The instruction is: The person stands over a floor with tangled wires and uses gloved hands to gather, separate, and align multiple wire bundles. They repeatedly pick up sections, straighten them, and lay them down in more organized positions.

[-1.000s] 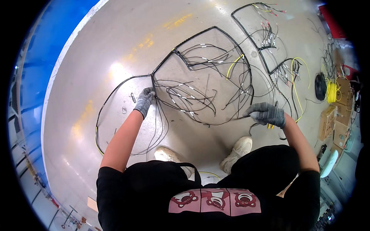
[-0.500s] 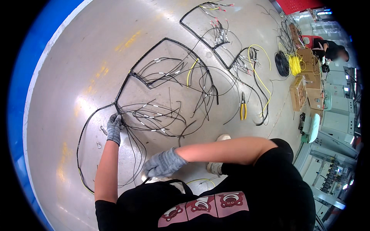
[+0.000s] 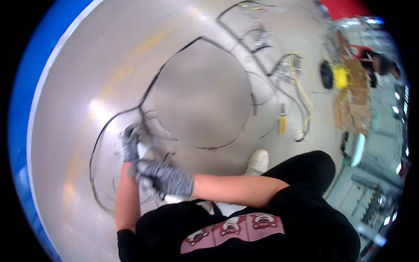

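Left hand (image 3: 130,139): grey knit glove, smeared by motion; fingers bent, near the harness branch below the fork. Cannot tell whether closed on it.
Right hand (image 3: 163,177): grey glove likewise; brought in across the body from the right, close beside the left wrist. Fingers curled; cannot tell whether gripping anything.
Black wire harness (image 3: 149,89): on the floor, ahead of both hands. Forks just above the left hand: one run looping left and down, another rising to a bend at the top.
Harness middle: covered by a round, smooth blur; most inner wires hidden.
Second harness (image 3: 253,51): on the floor beyond, to the upper right; blurred, with side branches.
Pliers (image 3: 283,122): yellow handles toward the wearer; lying on the floor, well apart from both hands.
Supplies, right: black coil (image 3: 326,74) and yellow coil (image 3: 340,77) side by side, near cardboard boxes (image 3: 358,105).
Footing: white shoe (image 3: 257,162) on the floor, right of the gloves.
Far right: co-worker (image 3: 383,64), blurred, in dark clothing.
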Action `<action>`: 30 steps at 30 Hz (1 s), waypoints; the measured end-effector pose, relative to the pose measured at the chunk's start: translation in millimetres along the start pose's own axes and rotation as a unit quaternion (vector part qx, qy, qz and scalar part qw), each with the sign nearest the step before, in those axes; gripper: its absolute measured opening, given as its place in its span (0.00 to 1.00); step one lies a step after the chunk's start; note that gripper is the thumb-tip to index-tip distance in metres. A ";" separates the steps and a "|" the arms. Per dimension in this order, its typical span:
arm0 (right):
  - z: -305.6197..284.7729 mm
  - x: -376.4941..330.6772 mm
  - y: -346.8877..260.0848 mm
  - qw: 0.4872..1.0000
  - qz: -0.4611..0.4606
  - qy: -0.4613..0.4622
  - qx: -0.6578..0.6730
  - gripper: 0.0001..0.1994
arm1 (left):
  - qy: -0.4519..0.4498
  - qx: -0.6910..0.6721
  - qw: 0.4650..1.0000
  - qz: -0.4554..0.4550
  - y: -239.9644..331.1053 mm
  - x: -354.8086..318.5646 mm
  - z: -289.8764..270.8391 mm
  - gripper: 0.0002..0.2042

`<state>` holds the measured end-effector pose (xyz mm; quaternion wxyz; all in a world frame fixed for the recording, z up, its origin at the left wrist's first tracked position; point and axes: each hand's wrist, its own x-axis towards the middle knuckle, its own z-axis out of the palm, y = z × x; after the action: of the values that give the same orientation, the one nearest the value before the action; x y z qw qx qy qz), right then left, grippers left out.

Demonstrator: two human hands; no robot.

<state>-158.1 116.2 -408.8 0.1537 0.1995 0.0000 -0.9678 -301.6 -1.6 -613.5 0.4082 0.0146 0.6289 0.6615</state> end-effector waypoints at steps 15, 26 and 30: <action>-122.5 35.8 19.3 0.978 0.010 0.182 -0.103 0.10 | -0.047 0.093 0.991 -0.079 44.0 -87.2 38.4 0.09; -120.9 21.7 -14.2 0.962 -0.076 0.229 -0.131 0.10 | 0.060 0.225 0.971 0.063 6.3 12.6 12.6 0.13; -117.0 14.9 -16.9 0.945 -0.075 0.259 -0.186 0.10 | 0.004 0.111 0.992 -0.067 7.0 61.7 8.4 0.11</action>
<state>-131.0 135.1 -523.3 0.1094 0.4109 0.2349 -0.8741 -342.0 40.6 -636.3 0.4453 0.0148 0.6996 0.5586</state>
